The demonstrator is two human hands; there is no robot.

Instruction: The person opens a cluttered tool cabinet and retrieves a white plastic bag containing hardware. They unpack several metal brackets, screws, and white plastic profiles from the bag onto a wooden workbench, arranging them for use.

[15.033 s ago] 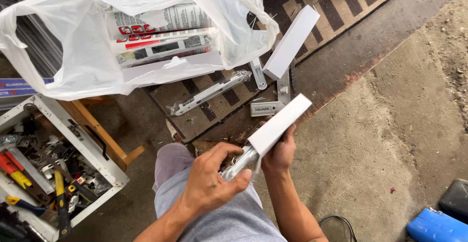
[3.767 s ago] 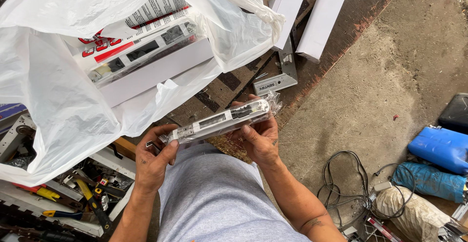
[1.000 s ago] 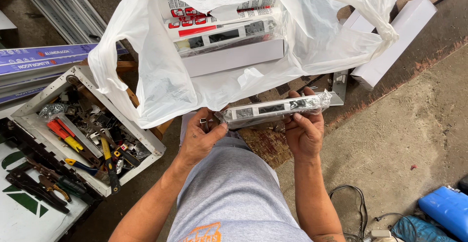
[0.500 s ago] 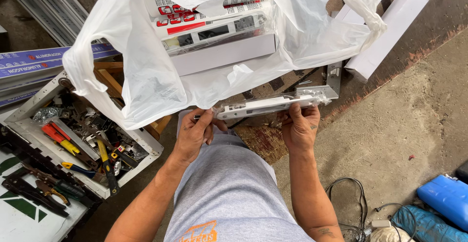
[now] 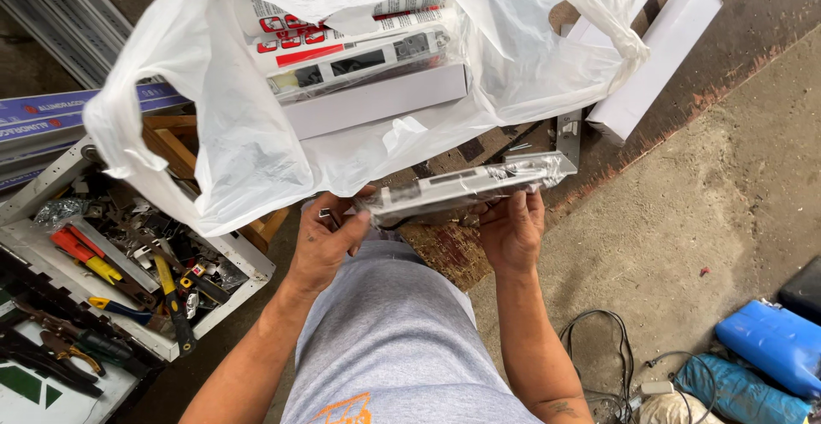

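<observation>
Concrete floor (image 5: 727, 202), both hands gripping wrapped metal hinge (image 5: 466, 189), white bag (image 5: 256, 133) close above

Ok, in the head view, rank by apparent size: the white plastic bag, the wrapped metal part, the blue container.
1. white plastic bag, by far
2. wrapped metal part
3. blue container, partly cut off, so unsure

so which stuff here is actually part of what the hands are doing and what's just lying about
In hand:
- left hand and right hand, each gripping an end of the plastic-wrapped metal part
- white plastic bag of boxed parts, just ahead of it

Lying about:
- tool tray with pliers and screwdrivers
- white boxes
- blue container
- cables
</observation>
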